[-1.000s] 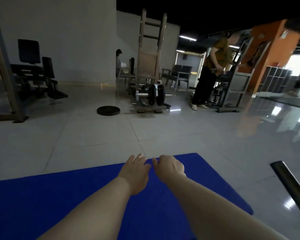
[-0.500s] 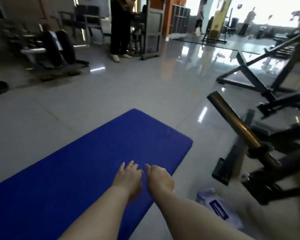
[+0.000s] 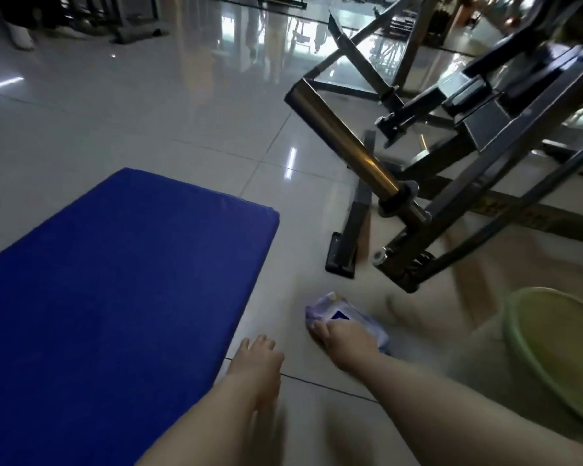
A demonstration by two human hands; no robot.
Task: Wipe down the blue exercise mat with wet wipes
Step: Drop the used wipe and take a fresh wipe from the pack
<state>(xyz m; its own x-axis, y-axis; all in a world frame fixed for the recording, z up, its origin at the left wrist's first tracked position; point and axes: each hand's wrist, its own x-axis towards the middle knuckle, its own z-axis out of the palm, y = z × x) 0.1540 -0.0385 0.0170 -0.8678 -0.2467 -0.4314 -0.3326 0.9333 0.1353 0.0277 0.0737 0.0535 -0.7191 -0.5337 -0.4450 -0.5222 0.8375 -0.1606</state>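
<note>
Our right hand (image 3: 345, 339) lies on the wipes pack (image 3: 342, 316) at four o'clock of the mat (image 3: 115, 280) — soft, crinkly, light; grip its sides; left hand (image 3: 258, 359) is loose, holding nothing.

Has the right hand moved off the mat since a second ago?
Yes. The right hand left the mat and went rightward to the wipes pack on the floor.

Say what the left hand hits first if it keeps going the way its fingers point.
Probably nothing close: the left hand points up the bare tile strip between the blue mat and the wipes pack. Farther along sits the machine's black floor foot, slightly right of that line; depth is unclear.
</note>
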